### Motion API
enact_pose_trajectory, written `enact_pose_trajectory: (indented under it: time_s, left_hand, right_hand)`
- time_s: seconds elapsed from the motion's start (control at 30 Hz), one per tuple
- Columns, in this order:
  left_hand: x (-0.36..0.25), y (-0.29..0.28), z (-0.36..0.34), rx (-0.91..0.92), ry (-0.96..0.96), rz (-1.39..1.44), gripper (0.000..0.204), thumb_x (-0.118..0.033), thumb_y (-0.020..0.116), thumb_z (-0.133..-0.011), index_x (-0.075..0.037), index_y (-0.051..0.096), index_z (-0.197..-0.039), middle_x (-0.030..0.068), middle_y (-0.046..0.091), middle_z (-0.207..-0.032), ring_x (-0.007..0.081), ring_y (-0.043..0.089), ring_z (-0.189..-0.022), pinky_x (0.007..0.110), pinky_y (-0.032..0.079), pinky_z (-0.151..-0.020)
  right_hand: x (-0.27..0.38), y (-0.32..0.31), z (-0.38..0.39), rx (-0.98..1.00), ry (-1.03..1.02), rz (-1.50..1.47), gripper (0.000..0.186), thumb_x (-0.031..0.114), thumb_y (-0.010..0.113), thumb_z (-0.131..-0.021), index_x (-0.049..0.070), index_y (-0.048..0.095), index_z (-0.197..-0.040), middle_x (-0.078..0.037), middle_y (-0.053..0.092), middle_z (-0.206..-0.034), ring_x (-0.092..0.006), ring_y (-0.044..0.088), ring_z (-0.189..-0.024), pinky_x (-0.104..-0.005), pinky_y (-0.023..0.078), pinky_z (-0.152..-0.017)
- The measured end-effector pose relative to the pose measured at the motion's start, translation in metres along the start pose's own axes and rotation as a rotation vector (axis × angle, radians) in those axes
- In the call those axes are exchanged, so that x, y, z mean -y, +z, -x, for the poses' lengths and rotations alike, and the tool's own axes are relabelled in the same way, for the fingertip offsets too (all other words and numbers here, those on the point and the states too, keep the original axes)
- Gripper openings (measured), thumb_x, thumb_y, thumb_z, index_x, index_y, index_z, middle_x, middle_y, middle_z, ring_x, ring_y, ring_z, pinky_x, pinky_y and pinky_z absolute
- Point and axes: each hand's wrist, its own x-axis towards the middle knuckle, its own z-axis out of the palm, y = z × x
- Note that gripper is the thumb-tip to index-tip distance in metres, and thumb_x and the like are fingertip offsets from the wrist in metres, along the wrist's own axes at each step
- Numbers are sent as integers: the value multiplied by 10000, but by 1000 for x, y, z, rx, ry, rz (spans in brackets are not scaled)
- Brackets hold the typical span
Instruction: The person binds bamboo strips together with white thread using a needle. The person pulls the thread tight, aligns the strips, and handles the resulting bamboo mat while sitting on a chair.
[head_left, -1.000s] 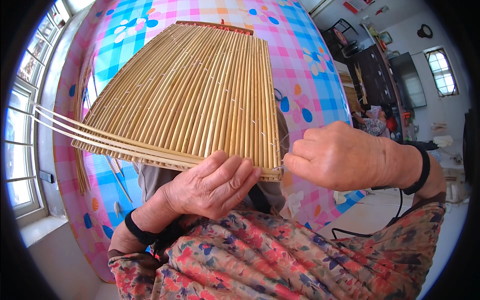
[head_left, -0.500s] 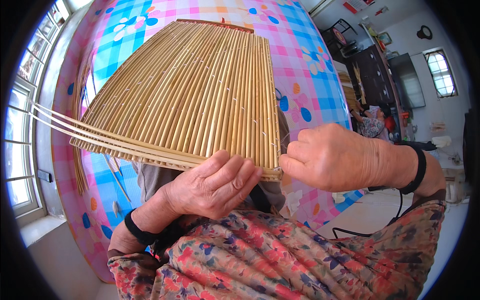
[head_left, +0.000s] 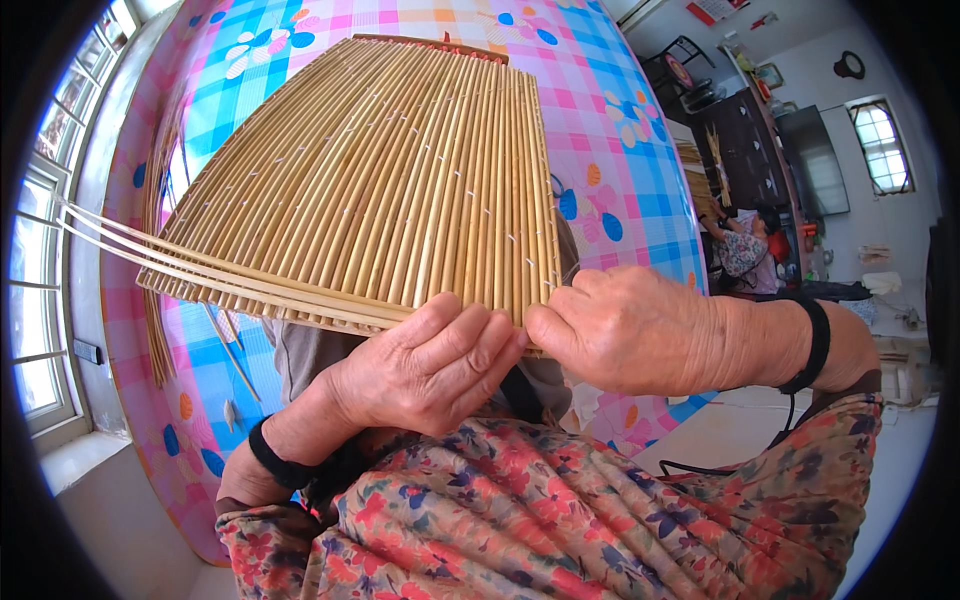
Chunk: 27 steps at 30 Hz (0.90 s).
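Note:
A panel of stitched straw stalks (head_left: 370, 190) lies before me, its stalks side by side and running away from me, with small pale stitches across them. Along its near edge run several long pale strips (head_left: 200, 262), whose loose ends stick out to the left. My left hand (head_left: 430, 365) is closed over the near edge, pinching the strips against the stalks. Close beside it, my right hand (head_left: 620, 330) is closed at the panel's near right corner, fingers curled down. What exactly its fingertips hold is hidden.
A checked, flowered plastic sheet (head_left: 640, 180) spreads under the panel. Loose stalks (head_left: 155, 335) lie at the left by the window (head_left: 45, 290). At the far right another person (head_left: 745, 245) sits near a dark cabinet (head_left: 745, 150).
My right hand has moved slightly left along the near edge, closer to my left hand, and now covers the corner. My left hand has stayed in place.

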Motion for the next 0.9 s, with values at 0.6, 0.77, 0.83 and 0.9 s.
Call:
enact_pose_trajectory:
  time_s: [0.6, 0.77, 0.83, 0.9]
  left_hand:
    - [10, -2, -3, -3, 40, -19, 413, -97, 637, -670, 61, 674, -1050, 165, 614, -1066, 265, 611, -954, 386, 525, -817]
    - [17, -22, -41, -47, -34, -83, 373, -40, 655, -742, 58, 650, -1102, 145, 617, -1073, 275, 619, -931, 415, 521, -790]
    - [26, -32, -60, -49, -16, -127, 435, -32, 681, -747, 54, 613, -1168, 147, 616, -1079, 291, 619, -925, 415, 519, -784]
    - [39, -34, -82, -60, -61, -133, 464, -42, 641, -752, 59, 582, -1201, 151, 598, -1079, 290, 606, -940, 408, 503, -812]
  right_hand:
    - [17, 16, -9, -139, 260, -58, 464, 90, 555, -833, -92, 503, -1257, -141, 632, -736, -253, 664, -635, -361, 521, -530]
    - [0, -1, 37, -525, 397, -50, 301, 113, 585, -908, 40, 570, -1199, -115, 636, -801, -274, 656, -683, -390, 511, -582]
    - [-1, -13, 58, -928, 645, -285, 136, 102, 649, -892, 47, 623, -1014, -116, 613, -795, -264, 620, -687, -349, 482, -601]
    - [11, 3, 60, -980, 652, -401, 92, 86, 664, -887, 34, 622, -950, -121, 597, -783, -258, 600, -689, -335, 467, -608]
